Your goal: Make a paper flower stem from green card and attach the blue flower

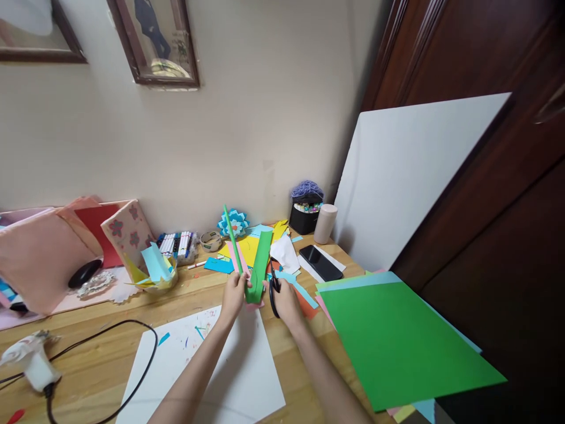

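Observation:
My left hand (pixel 233 292) is closed around the lower end of a folded green paper strip (pixel 260 262) that stands up above the wooden desk (pixel 106 335). A thin green strip (pixel 232 238) splits off from it and rises to the upper left. My right hand (pixel 286 301) grips black-handled scissors (pixel 274 288), whose blades meet the green paper at its right edge. Both hands hover over a white sheet (pixel 233 371) lying on the desk.
A stack of coloured sheets with a green one (pixel 397 341) on top lies to the right. A black phone (pixel 320 262), marker box (pixel 305 217), beige cylinder (pixel 325 224), paper flower (pixel 233 222), scrap bowl (pixel 159 275), glue gun (pixel 33 359) and white board (pixel 410 171) surround the hands.

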The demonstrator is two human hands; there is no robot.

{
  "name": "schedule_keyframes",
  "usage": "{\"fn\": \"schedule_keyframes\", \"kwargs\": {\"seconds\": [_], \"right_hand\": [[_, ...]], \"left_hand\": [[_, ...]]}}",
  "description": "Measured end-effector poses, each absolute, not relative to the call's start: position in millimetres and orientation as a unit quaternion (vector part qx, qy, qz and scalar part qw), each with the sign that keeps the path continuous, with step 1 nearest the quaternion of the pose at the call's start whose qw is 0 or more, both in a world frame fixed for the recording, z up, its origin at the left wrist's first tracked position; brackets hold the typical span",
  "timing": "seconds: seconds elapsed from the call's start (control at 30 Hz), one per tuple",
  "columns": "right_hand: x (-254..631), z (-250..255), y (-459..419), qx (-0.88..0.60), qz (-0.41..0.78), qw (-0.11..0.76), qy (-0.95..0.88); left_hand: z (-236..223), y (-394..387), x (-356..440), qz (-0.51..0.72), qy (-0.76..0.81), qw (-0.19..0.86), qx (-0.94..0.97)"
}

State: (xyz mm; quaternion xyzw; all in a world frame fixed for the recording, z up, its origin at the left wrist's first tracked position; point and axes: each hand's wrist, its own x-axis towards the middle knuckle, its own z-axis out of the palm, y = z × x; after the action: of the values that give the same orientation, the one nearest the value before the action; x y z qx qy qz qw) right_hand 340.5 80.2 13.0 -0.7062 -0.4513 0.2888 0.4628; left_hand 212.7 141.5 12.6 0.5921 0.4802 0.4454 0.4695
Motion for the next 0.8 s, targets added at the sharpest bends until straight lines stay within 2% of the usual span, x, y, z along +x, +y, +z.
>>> {"fn": "schedule_keyframes", "kwargs": {"seconds": [0.1, 0.2, 0.43, 0.63, 0.8], "right_hand": [[349.3, 11.9, 82.5, -0.813, 0.138, 0.311, -0.472], [351.0, 3.0, 86.8, -0.839, 0.051, 0.248, -0.482], [369.3, -4.9, 95.9, -0.824, 0.046, 0.246, -0.508], [472.0, 19.1, 124.8, -0.840, 0.040, 0.232, -0.489], [525.0, 6.9, 137.0, -0.847, 0.073, 0.212, -0.482]], "left_hand": [[6.0, 136.1, 203.1, 0.438, 0.491, 0.463, 0.594], [2.6, 124.8, 199.7, 0.423, 0.489, 0.443, 0.621], [-5.5, 102.7, 199.0, 0.412, 0.474, 0.433, 0.647], [-15.2, 98.8, 193.9, 0.406, 0.468, 0.416, 0.665], [-15.5, 99.2, 193.8, 0.393, 0.469, 0.420, 0.670]]}}
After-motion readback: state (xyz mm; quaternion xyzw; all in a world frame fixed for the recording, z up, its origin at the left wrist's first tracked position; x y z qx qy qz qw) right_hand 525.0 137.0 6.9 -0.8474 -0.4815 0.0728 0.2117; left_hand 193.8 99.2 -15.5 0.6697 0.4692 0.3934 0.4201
